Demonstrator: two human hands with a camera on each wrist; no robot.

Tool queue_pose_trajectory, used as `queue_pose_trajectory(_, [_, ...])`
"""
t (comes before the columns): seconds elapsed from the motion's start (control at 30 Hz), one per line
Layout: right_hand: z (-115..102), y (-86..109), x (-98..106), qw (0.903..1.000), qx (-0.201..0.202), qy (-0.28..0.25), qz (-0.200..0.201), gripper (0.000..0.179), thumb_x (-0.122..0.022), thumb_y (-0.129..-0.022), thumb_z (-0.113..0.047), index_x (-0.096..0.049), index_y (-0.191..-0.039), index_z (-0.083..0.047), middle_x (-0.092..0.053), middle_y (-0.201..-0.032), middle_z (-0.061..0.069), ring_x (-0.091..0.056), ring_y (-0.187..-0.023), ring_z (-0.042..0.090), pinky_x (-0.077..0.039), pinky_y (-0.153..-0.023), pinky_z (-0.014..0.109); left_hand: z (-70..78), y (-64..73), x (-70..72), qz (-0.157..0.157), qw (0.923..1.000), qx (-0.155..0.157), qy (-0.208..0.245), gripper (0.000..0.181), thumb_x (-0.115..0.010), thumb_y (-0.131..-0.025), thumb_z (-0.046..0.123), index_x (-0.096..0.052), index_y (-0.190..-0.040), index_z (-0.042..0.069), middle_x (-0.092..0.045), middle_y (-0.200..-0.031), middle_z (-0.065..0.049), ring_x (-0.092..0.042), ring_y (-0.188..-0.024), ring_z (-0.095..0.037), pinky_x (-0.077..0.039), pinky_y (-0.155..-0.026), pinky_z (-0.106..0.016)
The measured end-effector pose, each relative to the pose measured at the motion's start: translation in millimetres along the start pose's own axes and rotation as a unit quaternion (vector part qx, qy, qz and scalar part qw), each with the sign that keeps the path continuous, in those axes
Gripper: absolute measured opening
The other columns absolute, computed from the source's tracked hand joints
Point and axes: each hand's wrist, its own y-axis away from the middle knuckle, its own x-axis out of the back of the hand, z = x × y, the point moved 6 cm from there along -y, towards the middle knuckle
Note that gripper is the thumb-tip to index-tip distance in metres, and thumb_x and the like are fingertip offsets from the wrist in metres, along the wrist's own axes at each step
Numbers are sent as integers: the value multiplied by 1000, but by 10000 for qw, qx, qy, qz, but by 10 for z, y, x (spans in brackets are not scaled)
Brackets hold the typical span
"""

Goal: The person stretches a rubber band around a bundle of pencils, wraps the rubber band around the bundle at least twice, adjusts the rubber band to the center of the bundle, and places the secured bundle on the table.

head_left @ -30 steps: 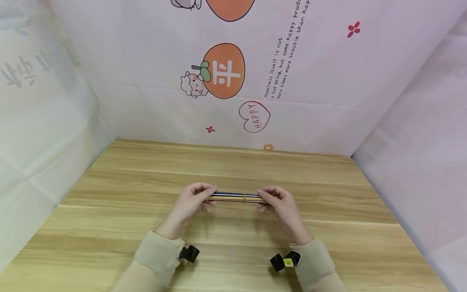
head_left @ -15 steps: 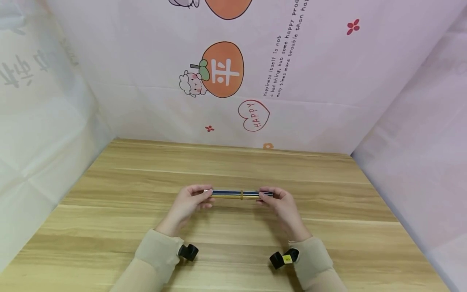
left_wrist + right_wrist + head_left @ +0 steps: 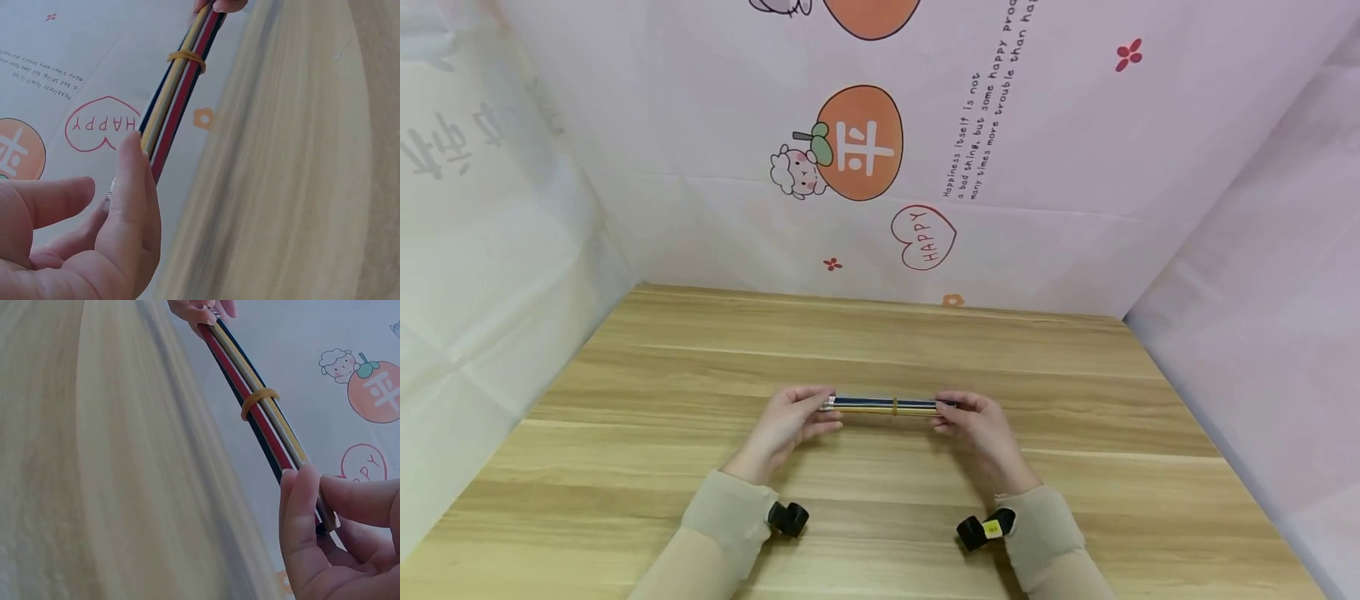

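Observation:
A bundle of slim pencils [image 3: 880, 406] in blue, yellow, red and dark colours is held level above the table. A yellowish-brown rubber band [image 3: 259, 402] wraps round its middle. My left hand [image 3: 782, 425] holds the left end, where silvery ferrules show by the thumb. The right end is pinched between thumb and fingers of my right hand [image 3: 981, 429]. In the left wrist view the fingers [image 3: 128, 206] of the left hand lie along the bundle and partly hide its near end. The right wrist view shows the right fingers [image 3: 300, 512] against the pencils' right tips.
Beneath the hands lies a wood-grain table [image 3: 880, 500]. A printed white cloth [image 3: 1037, 250] hangs behind it, with more cloth at the left and right sides. Each wrist wears a beige band [image 3: 730, 512] with a small black camera [image 3: 788, 518].
The bundle has shifted slightly left and turned a little, so the silvery ends now show at the left hand. The left thumb has moved slightly left; both hands keep hold.

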Motion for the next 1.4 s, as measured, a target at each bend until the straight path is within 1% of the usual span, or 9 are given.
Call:
queue_pose_trajectory(0.13, [32,-14,15,9999,-100,46,-97,38,-56,-97,3,-48,-131,20,-67,-92,-2,-70,-78,11,-60,-75,19,-25,-9,-1,-75,10000,59,10,39,-50,-103,7,-47,-135,-14,-59,-118,-15,-69,-86,-15,-61,-87,-30])
queue_pose_trajectory(0.27, [77,-28,15,9997,-193,12,-133,38,-55,-97,4,-47,-131,20,-67,-91,-2,-70,-77,11,-61,-75,19,-56,-20,9,-119,9999,104,-35,42,-50,-103,9,-44,-138,-14,-52,-130,-23,-68,-89,-16,-60,-91,-34])
queue_pose_trajectory(0.33, [104,-32,4,9995,-243,-2,-186,38,-55,-97,4,-48,-131,20,-67,-91,-2,-70,-78,12,-61,-75,20,-71,-22,19,-102,9998,145,-62,42,-50,-104,10,-44,-139,-14,-49,-133,-25,-68,-90,-18,-60,-92,-35])
queue_pose_trajectory(0.5, [177,-35,-16,9989,-385,50,-263,38,-56,-98,3,-49,-132,18,-67,-97,5,-71,-80,14,-61,-76,22,-104,-10,35,-158,9995,241,-155,45,-50,-104,12,-41,-140,-14,-49,-131,-24,-67,-92,-19,-60,-92,-39])
queue_pose_trajectory(0.7, [184,-33,-17,9992,-314,130,-231,38,-55,-98,3,-49,-132,18,-65,-105,12,-71,-82,15,-61,-78,23,-105,7,23,-292,9986,340,-270,50,-50,-105,16,-37,-144,-12,-42,-141,-28,-65,-96,-20,-59,-95,-41])
queue_pose_trajectory(0.93, [196,-34,11,9990,-358,237,-143,37,-54,-98,3,-49,-133,17,-63,-107,10,-71,-81,15,-62,-78,24,-105,-3,30,-153,9984,437,-311,49,-48,-105,14,-36,-145,-11,-41,-142,-27,-63,-97,-19,-60,-93,-38])
queue_pose_trajectory(1.13, [193,-31,44,9990,-363,260,-93,39,-54,-99,1,-49,-134,15,-65,-110,10,-70,-81,14,-62,-77,23,-110,3,27,-126,9981,475,-382,51,-50,-104,16,-35,-147,-9,-41,-144,-27,-63,-98,-18,-60,-92,-36])
queue_pose_trajectory(1.27, [171,-34,64,9991,-348,230,-48,40,-55,-98,1,-48,-135,15,-66,-110,8,-69,-79,13,-61,-76,23,-110,1,34,-119,9982,433,-391,52,-51,-104,16,-35,-146,-11,-42,-142,-28,-63,-94,-16,-60,-90,-36])
queue_pose_trajectory(1.4, [158,-35,51,9991,-315,245,-104,42,-56,-98,0,-48,-136,15,-65,-115,11,-69,-80,14,-61,-76,23,-106,0,48,-73,9984,388,-398,52,-50,-104,15,-34,-146,-12,-44,-140,-27,-63,-90,-14,-61,-88,-35])
